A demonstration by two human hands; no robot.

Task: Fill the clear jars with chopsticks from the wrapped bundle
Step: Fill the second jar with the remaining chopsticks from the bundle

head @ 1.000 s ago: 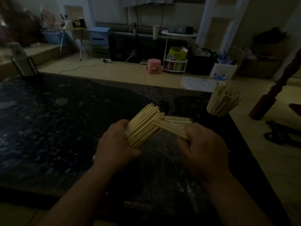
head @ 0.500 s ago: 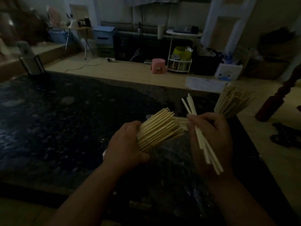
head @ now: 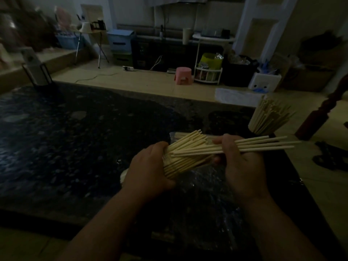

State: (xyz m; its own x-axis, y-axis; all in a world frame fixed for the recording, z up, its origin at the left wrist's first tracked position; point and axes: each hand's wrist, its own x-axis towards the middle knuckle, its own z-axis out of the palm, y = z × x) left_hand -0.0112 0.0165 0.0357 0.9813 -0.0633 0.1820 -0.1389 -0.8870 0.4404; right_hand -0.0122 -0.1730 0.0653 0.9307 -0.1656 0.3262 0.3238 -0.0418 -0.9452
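My left hand (head: 148,166) grips a thick bundle of pale chopsticks (head: 185,161) in clear wrap, low over the dark table. My right hand (head: 239,162) holds several loose chopsticks (head: 267,144), lying level with their ends pointing right. Their other ends overlap the bundle. A clear jar (head: 263,127) stands at the table's far right corner, packed with upright chopsticks (head: 271,113); its glass is barely visible in the dim light. Another wrapped pack (head: 180,135) lies on the table just behind the bundle.
The dark speckled table (head: 75,147) spreads wide to the left. A dark stand with a white device (head: 36,72) sits at its far left edge. The table's right edge runs close to my right hand. Beyond are floor, a pink stool (head: 183,75) and storage boxes.
My right hand pulled several chopsticks out of the bundle, first tipped upright, and has now swung them level, pointing right. My left hand has kept hold of the bundle.
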